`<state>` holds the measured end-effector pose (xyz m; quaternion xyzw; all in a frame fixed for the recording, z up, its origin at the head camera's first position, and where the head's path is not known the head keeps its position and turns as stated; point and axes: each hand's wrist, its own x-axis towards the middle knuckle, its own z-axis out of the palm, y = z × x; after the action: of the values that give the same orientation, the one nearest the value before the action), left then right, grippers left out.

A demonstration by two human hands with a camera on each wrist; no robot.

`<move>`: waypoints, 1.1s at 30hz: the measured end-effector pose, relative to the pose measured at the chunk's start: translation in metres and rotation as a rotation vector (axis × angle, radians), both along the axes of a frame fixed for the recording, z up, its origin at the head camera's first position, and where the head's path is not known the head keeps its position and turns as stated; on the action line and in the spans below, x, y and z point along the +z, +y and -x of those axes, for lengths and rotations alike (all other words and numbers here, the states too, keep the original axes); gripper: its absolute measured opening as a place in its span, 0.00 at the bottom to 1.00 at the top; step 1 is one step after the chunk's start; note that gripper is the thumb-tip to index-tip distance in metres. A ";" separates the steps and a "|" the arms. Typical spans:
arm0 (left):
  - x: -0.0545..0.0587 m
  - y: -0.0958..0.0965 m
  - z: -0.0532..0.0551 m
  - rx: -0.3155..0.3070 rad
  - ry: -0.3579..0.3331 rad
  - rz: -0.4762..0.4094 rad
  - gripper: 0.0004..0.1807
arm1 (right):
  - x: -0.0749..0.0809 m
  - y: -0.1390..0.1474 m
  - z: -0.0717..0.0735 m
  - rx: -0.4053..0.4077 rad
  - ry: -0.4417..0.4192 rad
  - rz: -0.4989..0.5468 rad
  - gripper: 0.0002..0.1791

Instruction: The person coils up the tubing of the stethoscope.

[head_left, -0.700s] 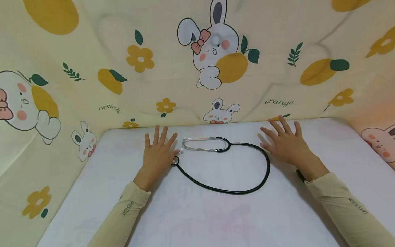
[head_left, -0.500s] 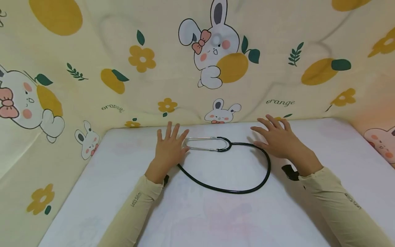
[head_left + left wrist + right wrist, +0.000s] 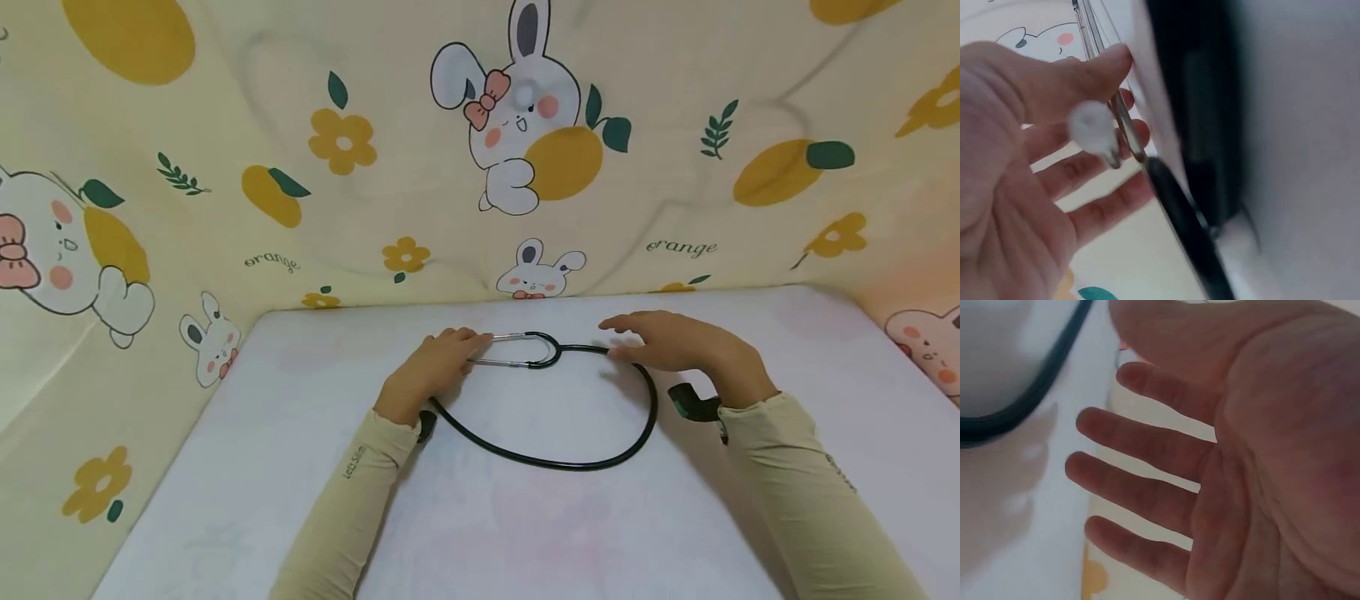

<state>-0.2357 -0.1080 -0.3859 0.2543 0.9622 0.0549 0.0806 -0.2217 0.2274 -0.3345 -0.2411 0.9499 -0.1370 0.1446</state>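
A black stethoscope (image 3: 558, 465) lies on the white table, its tube curving in a wide loop. At its metal ear tubes (image 3: 510, 363) is my left hand (image 3: 431, 367), with thumb and fingers about them. The left wrist view shows the thumb (image 3: 1100, 72) across a metal tube, fingertips on its other side and a whitish ear tip (image 3: 1092, 127) close by. The chest piece is hidden in the head view. Over the right part of the loop hovers my right hand (image 3: 667, 342); its fingers (image 3: 1147, 440) are spread, with nothing held.
The white tabletop (image 3: 525, 542) meets a cream cloth backdrop (image 3: 420, 200) printed with rabbits, oranges and flowers at its rear edge. Similar cloth hangs at both sides. A dark wrist-worn piece (image 3: 693, 404) sticks out below the right wrist.
My left hand has moved right, onto the ear tubes, and its spread fingers have curled inward. My right hand has shifted left over the loop and turned sideways. The stethoscope looks unmoved.
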 end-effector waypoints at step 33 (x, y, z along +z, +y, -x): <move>0.043 -0.013 -0.004 -0.001 0.304 -0.435 0.25 | 0.013 0.009 0.009 -0.366 0.173 0.383 0.17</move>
<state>-0.2319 -0.1211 -0.3433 0.2716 0.9286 0.2215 -0.1216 -0.2307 0.2361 -0.3215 -0.0992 0.9433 -0.3166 -0.0125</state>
